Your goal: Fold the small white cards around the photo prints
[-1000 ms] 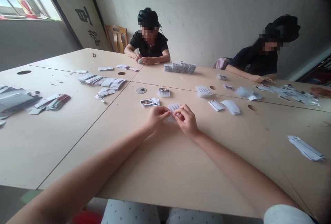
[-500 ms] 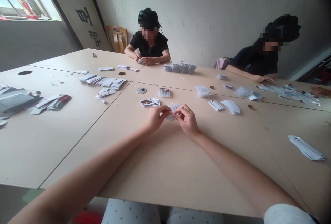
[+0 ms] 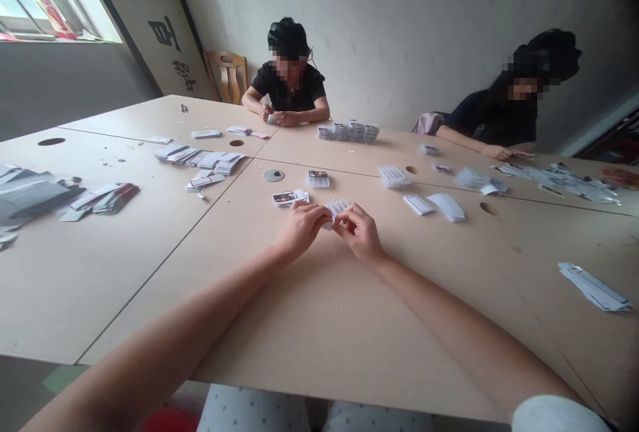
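Observation:
Close together over the middle of the table, my left hand [image 3: 299,225] and my right hand [image 3: 360,231] both have their fingers closed on a small whitish, see-through plastic case [image 3: 337,206]. Its lower part is hidden behind my fingers, and its contents are too small to make out. Just beyond my left hand lies a stack of black-and-white printed cards [image 3: 285,198]. Behind that sits a clear plastic case [image 3: 318,180] with a dark printed card on top. Farther right is a pile of clear cases [image 3: 393,177].
White card packs [image 3: 418,204] and blank white sheets [image 3: 448,207] lie to the right. More paper sleeves [image 3: 107,200] cover the left side. Stacked cases [image 3: 348,131] stand near a co-worker [image 3: 287,79] opposite; another person [image 3: 499,109] works at the right. The table [image 3: 319,325] has round holes.
My left hand has rolled slightly over the case, with its fingers now pointing more to the right. My right hand stays almost where it was, still pinching.

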Demonstrator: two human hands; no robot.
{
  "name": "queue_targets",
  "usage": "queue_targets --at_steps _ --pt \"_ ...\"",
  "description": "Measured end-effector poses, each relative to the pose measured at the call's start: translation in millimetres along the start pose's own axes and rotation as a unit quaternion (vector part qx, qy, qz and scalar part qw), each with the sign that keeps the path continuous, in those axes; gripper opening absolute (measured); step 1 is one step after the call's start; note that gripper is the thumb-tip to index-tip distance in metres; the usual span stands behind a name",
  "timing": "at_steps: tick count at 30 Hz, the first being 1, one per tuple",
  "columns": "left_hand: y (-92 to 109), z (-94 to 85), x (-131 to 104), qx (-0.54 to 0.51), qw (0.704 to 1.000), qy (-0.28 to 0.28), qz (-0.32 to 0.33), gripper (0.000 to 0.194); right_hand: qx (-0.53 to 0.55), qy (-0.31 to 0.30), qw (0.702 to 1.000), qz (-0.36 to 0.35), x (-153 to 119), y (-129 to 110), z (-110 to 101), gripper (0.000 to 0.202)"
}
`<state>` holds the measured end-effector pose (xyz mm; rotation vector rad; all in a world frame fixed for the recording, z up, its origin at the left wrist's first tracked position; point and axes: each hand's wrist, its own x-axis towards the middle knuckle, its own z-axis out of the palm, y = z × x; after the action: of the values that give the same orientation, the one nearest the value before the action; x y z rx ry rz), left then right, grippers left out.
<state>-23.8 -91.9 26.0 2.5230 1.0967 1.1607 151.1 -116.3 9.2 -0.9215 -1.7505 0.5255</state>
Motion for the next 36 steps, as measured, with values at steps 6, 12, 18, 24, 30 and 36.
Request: queue_targets --at_steps 6,12,18,24,30,36 --pt "0.4 0.1 0.9 -0.009 1.000 0.013 -0.010 0.017 -0.014 0.025 1.000 -0.013 -1.9 -1.4 -0.3 0.011" --pt "4.1 0.3 2.0 -0.050 0.998 0.027 -0.027 0.011 -0.055 0.051 0.997 -0.026 -3.2 -1.0 0.0 0.011" --pt "5.8 0.1 1.3 -0.067 0.997 0.021 -0.036 0.012 -0.068 0.050 0.996 -0.040 -3.9 1.2 0.6 0.008" --pt "6.9 -1.1 1.1 -0.066 0.997 0.020 -0.033 0.013 -0.077 0.060 0.994 -0.043 -3.0 0.7 1.1 0.011" --pt "5.9 -1.1 1.0 -0.064 0.997 0.018 -0.025 0.014 -0.074 0.057 0.995 -0.045 -3.0 0.3 1.5 0.011" --pt "3.8 1.2 0.2 -0.067 0.997 0.015 -0.034 0.013 -0.069 0.038 0.996 -0.052 -2.7 0.3 0.3 0.008"
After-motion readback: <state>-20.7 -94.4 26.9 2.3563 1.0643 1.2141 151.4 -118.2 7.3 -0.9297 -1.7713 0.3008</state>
